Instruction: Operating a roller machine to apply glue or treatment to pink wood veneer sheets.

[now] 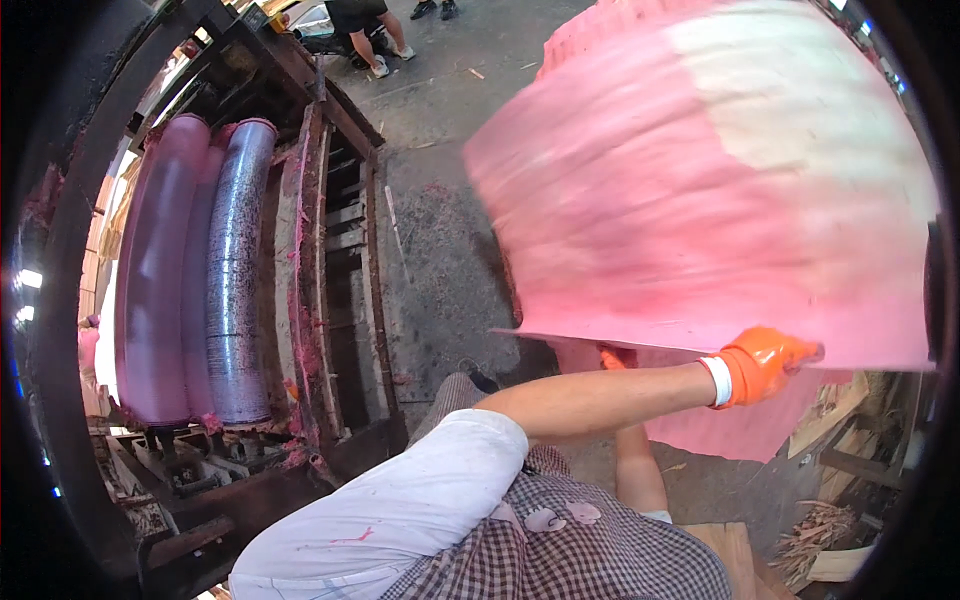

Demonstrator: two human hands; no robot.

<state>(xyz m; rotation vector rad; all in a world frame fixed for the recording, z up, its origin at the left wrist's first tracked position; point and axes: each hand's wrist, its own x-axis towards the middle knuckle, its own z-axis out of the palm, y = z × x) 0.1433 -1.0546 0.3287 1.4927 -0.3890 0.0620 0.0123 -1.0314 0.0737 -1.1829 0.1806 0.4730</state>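
A wide, thin wood veneer sheet (640,200), stained pink with a pale bare patch, stretches across the right side, slightly blurred. My left hand (765,367) in an orange glove is closed on its near edge, toward the right. My left forearm crosses over my right arm. My right hand (618,358), also in an orange glove, shows partly behind that forearm and grips the same edge farther left; most of its fingers are hidden. Beneath the held sheet, another pink sheet (735,425) sticks out toward me.
At left stands a roller machine with a pink-coated roller (160,270), a shiny metal roller (240,270) and a dark frame (345,400). Wood scraps (820,535) lie at lower right. Another person's legs (370,40) show at the far top. Concrete floor (440,230) lies between machine and sheets.
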